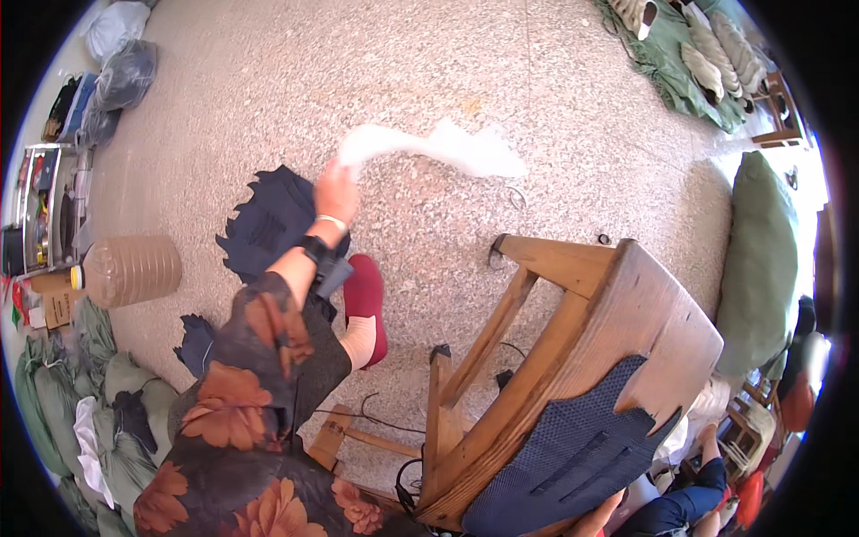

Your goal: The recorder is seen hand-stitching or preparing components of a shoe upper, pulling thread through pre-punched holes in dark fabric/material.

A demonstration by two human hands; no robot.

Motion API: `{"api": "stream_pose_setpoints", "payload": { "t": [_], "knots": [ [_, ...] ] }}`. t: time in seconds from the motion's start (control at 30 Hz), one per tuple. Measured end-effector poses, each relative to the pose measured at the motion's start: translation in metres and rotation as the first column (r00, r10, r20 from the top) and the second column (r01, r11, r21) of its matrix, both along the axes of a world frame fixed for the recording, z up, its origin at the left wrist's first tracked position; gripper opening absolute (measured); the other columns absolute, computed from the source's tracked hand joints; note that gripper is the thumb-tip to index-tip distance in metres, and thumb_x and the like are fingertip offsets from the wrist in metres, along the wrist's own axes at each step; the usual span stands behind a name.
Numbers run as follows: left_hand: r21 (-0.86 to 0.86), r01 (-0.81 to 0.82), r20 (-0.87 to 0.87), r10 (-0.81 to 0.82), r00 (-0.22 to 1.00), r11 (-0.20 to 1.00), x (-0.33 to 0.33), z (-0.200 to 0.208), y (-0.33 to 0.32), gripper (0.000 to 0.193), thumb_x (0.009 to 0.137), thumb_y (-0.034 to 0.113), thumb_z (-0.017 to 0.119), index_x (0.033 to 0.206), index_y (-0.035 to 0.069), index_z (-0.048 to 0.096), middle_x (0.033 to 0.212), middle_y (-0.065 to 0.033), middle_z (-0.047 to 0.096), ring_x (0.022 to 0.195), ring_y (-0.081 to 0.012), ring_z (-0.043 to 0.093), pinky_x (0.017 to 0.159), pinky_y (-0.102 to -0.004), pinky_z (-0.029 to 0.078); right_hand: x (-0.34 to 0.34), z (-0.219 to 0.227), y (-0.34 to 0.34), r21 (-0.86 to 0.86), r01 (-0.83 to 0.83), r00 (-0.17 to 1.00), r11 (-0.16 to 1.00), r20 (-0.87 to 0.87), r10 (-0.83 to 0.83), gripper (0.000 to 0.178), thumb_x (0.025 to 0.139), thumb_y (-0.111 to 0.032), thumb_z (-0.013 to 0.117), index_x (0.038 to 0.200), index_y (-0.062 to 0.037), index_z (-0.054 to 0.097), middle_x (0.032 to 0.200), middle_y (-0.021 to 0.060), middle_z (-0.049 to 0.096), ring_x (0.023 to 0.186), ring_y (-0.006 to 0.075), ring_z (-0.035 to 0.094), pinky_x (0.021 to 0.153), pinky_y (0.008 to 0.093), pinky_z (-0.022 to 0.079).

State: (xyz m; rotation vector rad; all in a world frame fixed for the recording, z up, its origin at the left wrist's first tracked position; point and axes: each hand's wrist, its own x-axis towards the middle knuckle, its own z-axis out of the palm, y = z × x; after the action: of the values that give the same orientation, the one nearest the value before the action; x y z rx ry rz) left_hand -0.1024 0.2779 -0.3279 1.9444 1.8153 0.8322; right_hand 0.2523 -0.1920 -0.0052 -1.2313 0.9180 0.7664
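Stretched out ahead, my left hand (pixel 336 191) has its fingers closed on one end of a thin white sheet (pixel 465 150), blurred by motion; I cannot tell whether it is plastic or cloth. The sheet trails to the right above the speckled floor. A dark blue mesh fabric piece (pixel 573 447) with a jagged edge and slits lies on the tilted wooden stool (pixel 658 327). At the lower picture edge, my right hand (pixel 601 516) shows only partly, touching that piece's near edge. Under my left forearm, more jagged dark blue fabric pieces (pixel 268 219) lie on the floor.
A large clear jug (pixel 134 271) lies on its side at left, near green sacks (pixel 134 385) and a rack (pixel 49 210). A stuffed green sack (pixel 759 259) stands at right. Shoes (pixel 707 72) lie on green cloth. Another person's leg (pixel 680 501) shows lower right.
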Motion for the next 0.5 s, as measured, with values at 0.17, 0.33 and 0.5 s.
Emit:
{"api": "stream_pose_setpoints", "payload": {
  "t": [0.17, 0.33, 0.5],
  "knots": [
    [-0.493, -0.558, 0.183, 0.706, 0.684, 0.668, -0.056, -0.005, 0.008, 0.034, 0.09, 0.014, 0.046, 0.112, -0.007, 0.06, 0.095, -0.0194, 0.069, 0.059, -0.0315, 0.068, 0.033, -0.0375, 0.051, -0.013, -0.009, -0.014, -0.389, -0.709, 0.557, 0.588, 0.201, 0.806, 0.06, 0.105, -0.044, 0.038, 0.142, 0.0025, 0.04, 0.139, 0.0126, 0.049, 0.125, 0.0257, 0.047, 0.108, 0.0391, 0.036],
    [-0.52, -0.445, -0.182, 0.415, 0.892, 0.729, -0.039, -0.004, 0.009, 0.039, 0.092, 0.019, 0.048, 0.122, -0.006, 0.053, 0.103, -0.0257, 0.068, 0.078, -0.0398, 0.07, 0.053, -0.0457, 0.058, -0.012, -0.011, -0.016, -0.432, -0.716, 0.519, 0.549, 0.197, 0.832, 0.059, 0.105, -0.044, 0.038, 0.142, 0.0027, 0.041, 0.139, 0.0121, 0.05, 0.125, 0.0254, 0.047, 0.108, 0.0391, 0.036],
    [-0.332, -0.104, -0.315, -0.007, 0.949, 0.937, 0.005, -0.031, 0.052, 0.031, 0.092, 0.019, 0.049, 0.119, 0.004, 0.056, 0.099, -0.0284, 0.067, 0.092, -0.0464, 0.065, 0.082, -0.055, 0.049, -0.013, -0.01, -0.018, -0.486, -0.697, 0.484, 0.528, 0.225, 0.846, 0.059, 0.105, -0.044, 0.038, 0.141, 0.0029, 0.042, 0.139, 0.0117, 0.05, 0.124, 0.0251, 0.047, 0.108, 0.039, 0.037]
  ]
}}
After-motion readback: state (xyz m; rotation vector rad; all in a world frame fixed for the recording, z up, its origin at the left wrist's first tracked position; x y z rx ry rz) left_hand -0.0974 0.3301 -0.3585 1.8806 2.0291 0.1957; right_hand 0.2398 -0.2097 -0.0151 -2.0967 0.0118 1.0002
